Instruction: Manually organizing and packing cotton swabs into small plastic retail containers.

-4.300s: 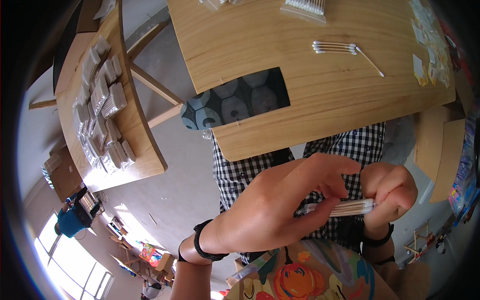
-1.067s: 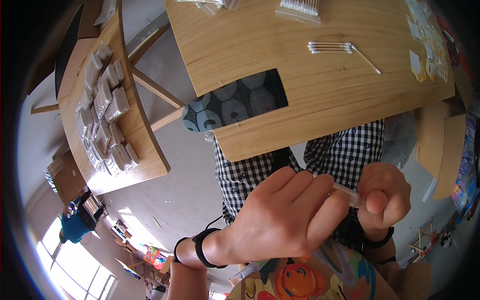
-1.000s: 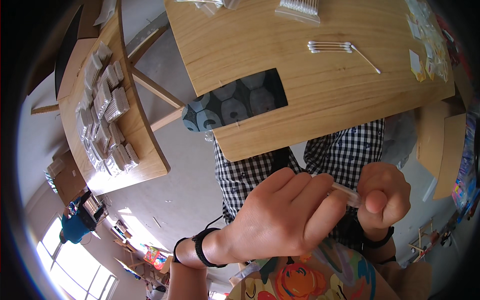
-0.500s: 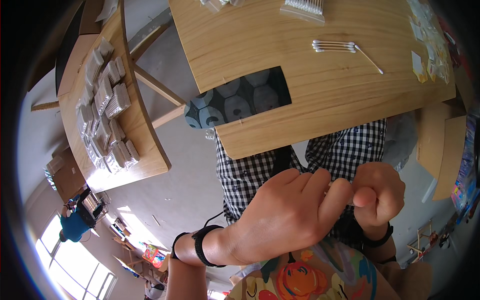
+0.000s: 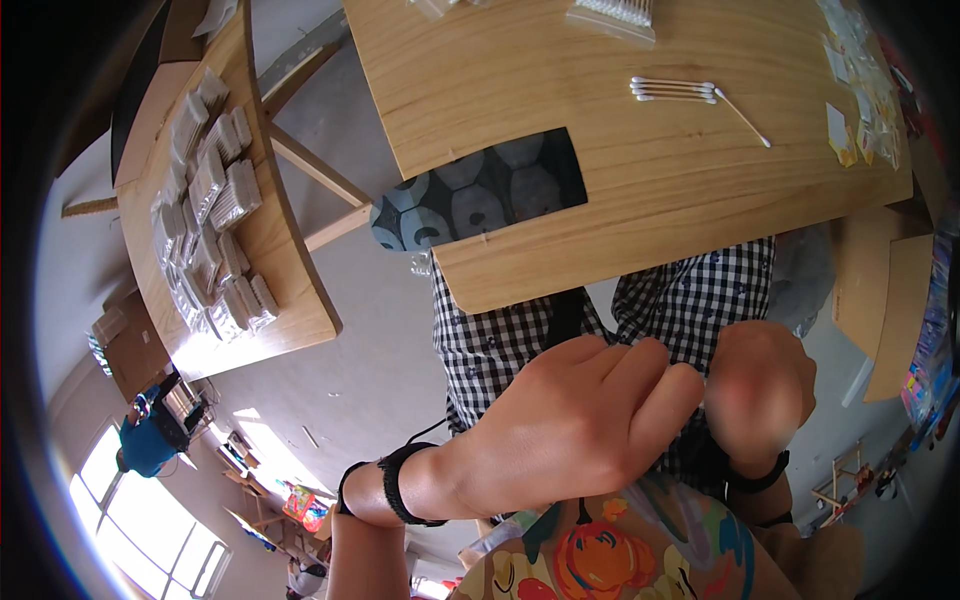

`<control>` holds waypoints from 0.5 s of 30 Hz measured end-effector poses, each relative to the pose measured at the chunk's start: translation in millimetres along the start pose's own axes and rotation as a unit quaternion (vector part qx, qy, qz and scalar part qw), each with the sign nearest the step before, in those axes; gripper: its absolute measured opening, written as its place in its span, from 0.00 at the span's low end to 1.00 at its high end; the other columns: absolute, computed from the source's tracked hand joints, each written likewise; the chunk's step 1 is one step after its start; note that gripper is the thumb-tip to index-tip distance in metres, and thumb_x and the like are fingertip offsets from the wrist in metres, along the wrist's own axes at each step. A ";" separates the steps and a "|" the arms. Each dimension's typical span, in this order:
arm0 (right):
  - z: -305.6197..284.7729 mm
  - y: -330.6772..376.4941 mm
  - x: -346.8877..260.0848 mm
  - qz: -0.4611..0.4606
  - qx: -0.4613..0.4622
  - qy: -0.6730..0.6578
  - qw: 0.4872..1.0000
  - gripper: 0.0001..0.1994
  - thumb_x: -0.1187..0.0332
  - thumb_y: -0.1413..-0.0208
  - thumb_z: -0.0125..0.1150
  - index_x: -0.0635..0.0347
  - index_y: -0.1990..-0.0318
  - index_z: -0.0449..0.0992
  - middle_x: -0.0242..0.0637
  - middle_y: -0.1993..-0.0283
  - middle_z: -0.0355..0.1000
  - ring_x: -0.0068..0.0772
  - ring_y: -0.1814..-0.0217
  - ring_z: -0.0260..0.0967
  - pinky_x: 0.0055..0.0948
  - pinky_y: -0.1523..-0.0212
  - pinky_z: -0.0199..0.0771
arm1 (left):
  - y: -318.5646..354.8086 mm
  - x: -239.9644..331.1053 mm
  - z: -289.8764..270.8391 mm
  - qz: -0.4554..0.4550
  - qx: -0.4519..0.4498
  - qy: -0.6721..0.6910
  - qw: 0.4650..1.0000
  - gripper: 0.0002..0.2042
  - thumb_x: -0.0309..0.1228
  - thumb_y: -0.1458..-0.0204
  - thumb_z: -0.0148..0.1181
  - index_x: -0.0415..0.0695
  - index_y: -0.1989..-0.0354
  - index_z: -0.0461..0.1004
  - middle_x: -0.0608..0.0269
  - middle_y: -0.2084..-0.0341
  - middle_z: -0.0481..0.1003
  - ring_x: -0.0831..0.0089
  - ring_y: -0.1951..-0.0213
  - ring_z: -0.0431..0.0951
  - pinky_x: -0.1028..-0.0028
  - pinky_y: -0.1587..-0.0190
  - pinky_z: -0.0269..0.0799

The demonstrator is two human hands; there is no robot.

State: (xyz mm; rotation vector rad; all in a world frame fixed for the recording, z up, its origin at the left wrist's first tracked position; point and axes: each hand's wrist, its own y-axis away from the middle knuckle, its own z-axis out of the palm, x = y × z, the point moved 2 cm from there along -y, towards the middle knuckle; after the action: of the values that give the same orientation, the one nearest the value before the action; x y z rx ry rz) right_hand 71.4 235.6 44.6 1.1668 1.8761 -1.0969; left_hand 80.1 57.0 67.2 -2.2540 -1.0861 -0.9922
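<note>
My left hand [image 5: 590, 420] is held above my lap with its fingers curled closed. Whatever it may grip is hidden behind the knuckles. Close beside it, my right hand [image 5: 760, 390] is balled up too, its front smeared in the picture. Nothing can be made out between the two. Beyond them, on the wooden table [image 5: 640, 190], a small row of cotton swabs [image 5: 673, 90] lies side by side. One single swab [image 5: 743, 117] slants away from the row's right end. At the far edge sits a clear bag of cotton swabs [image 5: 612, 15].
Many packed swab bags [image 5: 215, 200] are heaped on a side table [image 5: 290, 300] at the left. A patterned dark cloth [image 5: 490, 190] fills the table's notch. Clear plastic bags [image 5: 865, 100] lie along the right edge, above a cardboard box [image 5: 870, 280]. Another person [image 5: 150, 440] is far left.
My two hands remain close together above my lap. The right one has turned slightly and its thumb no longer shows. The view has shifted a little.
</note>
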 end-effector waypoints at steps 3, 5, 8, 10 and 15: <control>0.2 -0.1 -0.3 -0.008 -0.006 0.016 1.000 0.22 0.54 0.50 0.70 0.59 0.83 0.67 0.31 0.87 0.62 0.29 0.89 0.59 0.25 0.87 0.56 | -0.9 0.4 1.0 -0.002 -0.013 -0.009 1.000 0.14 0.23 0.66 0.62 0.39 0.65 0.73 0.57 0.67 0.75 0.69 0.78 0.74 0.73 0.75 0.69; -0.8 -0.3 0.1 -0.011 0.002 0.017 1.000 0.22 0.54 0.49 0.69 0.59 0.82 0.67 0.31 0.87 0.62 0.30 0.89 0.59 0.25 0.87 0.57 | -0.3 0.0 2.0 -0.001 -0.004 -0.004 1.000 0.14 0.23 0.65 0.62 0.39 0.65 0.73 0.57 0.67 0.75 0.68 0.77 0.74 0.72 0.75 0.69; -0.4 -1.1 -0.4 -0.006 0.028 0.008 1.000 0.22 0.55 0.48 0.68 0.60 0.82 0.66 0.32 0.87 0.62 0.30 0.89 0.59 0.26 0.88 0.57 | 1.6 -1.6 2.8 -0.004 0.026 0.031 0.999 0.13 0.22 0.62 0.62 0.39 0.65 0.72 0.56 0.66 0.76 0.67 0.77 0.75 0.71 0.75 0.70; -1.2 -0.9 0.1 0.007 0.045 -0.011 0.999 0.23 0.55 0.46 0.66 0.61 0.82 0.65 0.32 0.87 0.62 0.30 0.89 0.59 0.26 0.88 0.57 | 2.1 -3.8 -0.3 -0.009 0.041 0.068 0.997 0.12 0.20 0.60 0.64 0.39 0.65 0.72 0.55 0.66 0.76 0.66 0.75 0.76 0.71 0.75 0.71; -4.4 1.2 1.6 0.035 0.094 -0.069 0.993 0.24 0.55 0.43 0.63 0.62 0.82 0.63 0.33 0.86 0.62 0.29 0.89 0.59 0.26 0.88 0.56 | 8.1 -6.2 5.8 -0.013 0.157 0.155 0.975 0.15 0.19 0.60 0.71 0.38 0.64 0.73 0.54 0.65 0.77 0.65 0.70 0.80 0.72 0.70 0.76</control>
State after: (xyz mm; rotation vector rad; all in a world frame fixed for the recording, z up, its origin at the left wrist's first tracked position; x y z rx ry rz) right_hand 71.5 240.4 44.8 1.2177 1.6413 -1.3024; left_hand 86.3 52.9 58.1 -1.7695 -1.0513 -1.0582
